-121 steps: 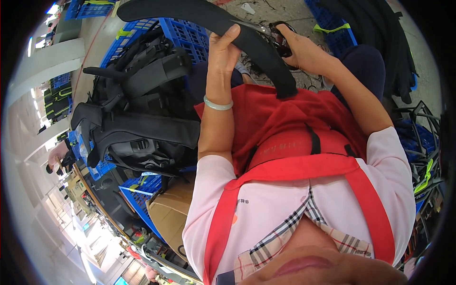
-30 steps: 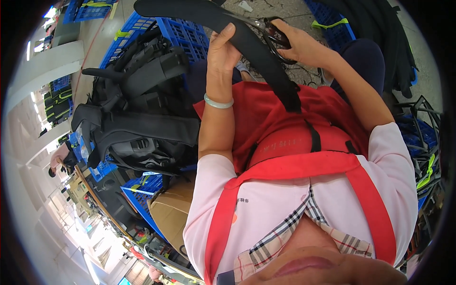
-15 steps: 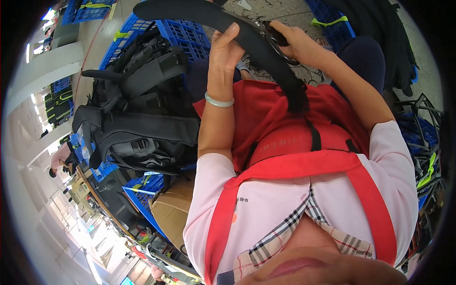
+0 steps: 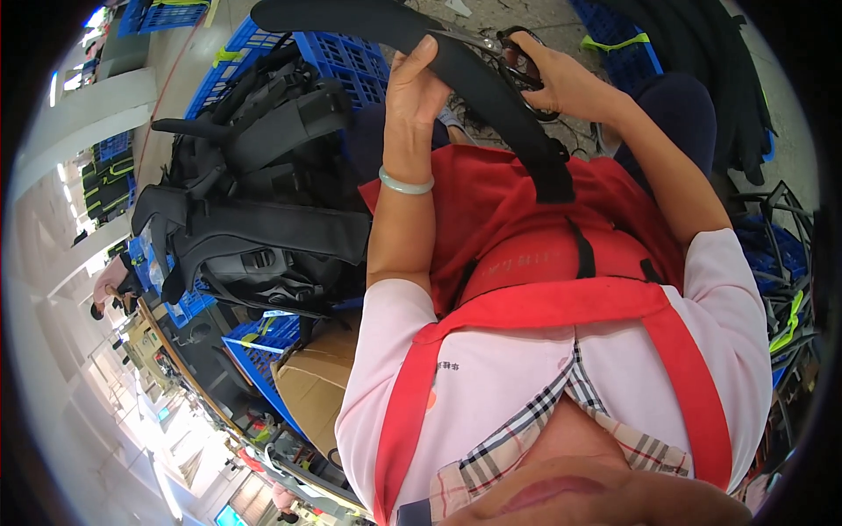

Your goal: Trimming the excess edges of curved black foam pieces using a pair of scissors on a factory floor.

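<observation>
A long, curved black padded strap (image 4: 478, 92) runs from the upper left down to my lap. My left hand (image 4: 412, 92) grips it near its middle, thumb on top; the other fingers are mostly behind it. In my right hand (image 4: 566, 83) is a pair of scissors (image 4: 516, 63) with dark handle loops. Their metal blades lie along the strap's far edge, pointing left toward my left hand. The strap's lower end rests on my red apron (image 4: 456, 188).
Left of me, black padded straps and harness parts (image 4: 272, 232) are piled over blue plastic crates (image 4: 351, 70). A cardboard box (image 4: 320, 377) stands nearer. Dark scraps litter the floor beyond my lap. Another blue crate (image 4: 645, 66) and hanging black fabric (image 4: 702, 61) are at the right.
The scissors have turned slightly, and their handle loops show farther apart. The strap's lower end has shifted a little to the right. My left hand stays in nearly the same place.
</observation>
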Demonstrator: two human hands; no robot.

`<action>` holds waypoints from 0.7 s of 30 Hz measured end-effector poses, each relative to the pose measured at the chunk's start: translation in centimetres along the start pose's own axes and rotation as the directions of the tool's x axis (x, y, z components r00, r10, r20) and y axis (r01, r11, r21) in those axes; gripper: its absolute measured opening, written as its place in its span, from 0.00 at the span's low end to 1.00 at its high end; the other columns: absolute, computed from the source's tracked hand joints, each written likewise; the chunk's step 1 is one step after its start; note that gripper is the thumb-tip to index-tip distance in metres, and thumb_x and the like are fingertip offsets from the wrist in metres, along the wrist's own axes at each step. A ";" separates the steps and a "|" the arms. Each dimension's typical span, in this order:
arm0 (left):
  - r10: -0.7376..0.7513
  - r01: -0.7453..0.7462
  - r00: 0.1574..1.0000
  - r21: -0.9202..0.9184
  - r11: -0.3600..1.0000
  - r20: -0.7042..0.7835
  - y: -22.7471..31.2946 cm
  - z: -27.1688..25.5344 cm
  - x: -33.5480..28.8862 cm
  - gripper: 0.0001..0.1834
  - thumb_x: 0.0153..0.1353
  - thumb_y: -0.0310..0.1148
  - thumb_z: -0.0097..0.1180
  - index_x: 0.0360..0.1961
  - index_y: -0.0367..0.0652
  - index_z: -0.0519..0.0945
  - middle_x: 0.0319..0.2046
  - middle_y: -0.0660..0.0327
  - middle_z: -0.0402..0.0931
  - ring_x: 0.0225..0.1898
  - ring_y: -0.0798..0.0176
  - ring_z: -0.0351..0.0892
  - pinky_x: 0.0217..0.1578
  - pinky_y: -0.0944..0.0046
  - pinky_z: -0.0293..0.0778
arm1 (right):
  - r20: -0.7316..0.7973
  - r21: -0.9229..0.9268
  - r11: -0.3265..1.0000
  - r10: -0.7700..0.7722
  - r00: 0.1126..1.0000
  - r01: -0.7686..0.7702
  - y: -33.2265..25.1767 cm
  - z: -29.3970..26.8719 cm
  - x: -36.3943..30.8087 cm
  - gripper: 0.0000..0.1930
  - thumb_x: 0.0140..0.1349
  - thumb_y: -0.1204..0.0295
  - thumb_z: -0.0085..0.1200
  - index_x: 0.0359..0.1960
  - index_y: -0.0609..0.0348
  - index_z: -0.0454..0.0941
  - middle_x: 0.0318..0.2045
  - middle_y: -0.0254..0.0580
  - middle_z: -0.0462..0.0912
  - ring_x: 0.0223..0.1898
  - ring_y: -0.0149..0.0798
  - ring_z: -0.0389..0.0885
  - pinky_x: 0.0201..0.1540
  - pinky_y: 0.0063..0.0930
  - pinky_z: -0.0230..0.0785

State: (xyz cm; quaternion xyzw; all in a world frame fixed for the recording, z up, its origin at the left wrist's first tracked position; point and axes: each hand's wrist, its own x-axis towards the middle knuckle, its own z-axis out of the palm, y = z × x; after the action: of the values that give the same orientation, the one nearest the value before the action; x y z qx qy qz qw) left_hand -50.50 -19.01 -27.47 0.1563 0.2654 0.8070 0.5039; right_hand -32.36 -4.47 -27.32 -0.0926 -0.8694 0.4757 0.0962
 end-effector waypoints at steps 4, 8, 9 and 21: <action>0.004 -0.005 1.000 0.023 1.000 0.013 -0.4 0.6 -0.1 0.17 0.55 0.23 0.59 0.48 0.41 0.75 0.45 0.59 0.77 0.47 0.59 0.76 0.53 0.55 0.71 | -0.092 -0.071 0.995 -0.083 0.992 0.076 0.6 1.2 0.2 0.30 0.53 0.71 0.58 0.56 0.58 0.58 0.43 0.57 0.76 0.43 0.59 0.76 0.42 0.42 0.68; 0.009 -0.008 0.999 0.023 1.000 -0.036 -0.4 0.9 -0.1 0.17 0.55 0.22 0.59 0.47 0.42 0.76 0.44 0.59 0.78 0.47 0.59 0.76 0.53 0.55 0.71 | -0.061 -0.030 0.999 -0.022 0.998 0.021 0.3 0.9 0.3 0.27 0.54 0.72 0.57 0.54 0.58 0.61 0.40 0.58 0.78 0.43 0.60 0.76 0.42 0.43 0.68; 0.004 -0.003 1.000 0.044 0.999 -0.021 -0.3 0.7 -0.1 0.17 0.55 0.22 0.59 0.46 0.42 0.77 0.43 0.60 0.78 0.47 0.59 0.77 0.54 0.55 0.71 | -0.068 -0.015 0.999 -0.041 0.997 0.040 0.3 0.9 0.3 0.25 0.55 0.73 0.57 0.53 0.60 0.62 0.37 0.58 0.77 0.41 0.59 0.76 0.40 0.42 0.68; 0.027 -0.025 0.997 0.022 0.999 -0.068 1.6 -0.1 0.2 0.11 0.58 0.27 0.57 0.44 0.43 0.78 0.40 0.61 0.79 0.43 0.58 0.78 0.48 0.56 0.73 | -0.035 0.033 0.999 0.032 0.999 -0.031 -0.9 -0.3 0.1 0.17 0.59 0.69 0.57 0.47 0.62 0.68 0.23 0.51 0.75 0.19 0.37 0.70 0.23 0.30 0.62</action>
State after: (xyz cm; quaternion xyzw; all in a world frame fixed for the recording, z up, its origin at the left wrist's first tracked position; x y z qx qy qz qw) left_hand -51.79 -19.39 -26.64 0.1375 0.2888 0.8155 0.4824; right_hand -32.42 -4.73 -26.40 -0.1132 -0.8582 0.4894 0.1058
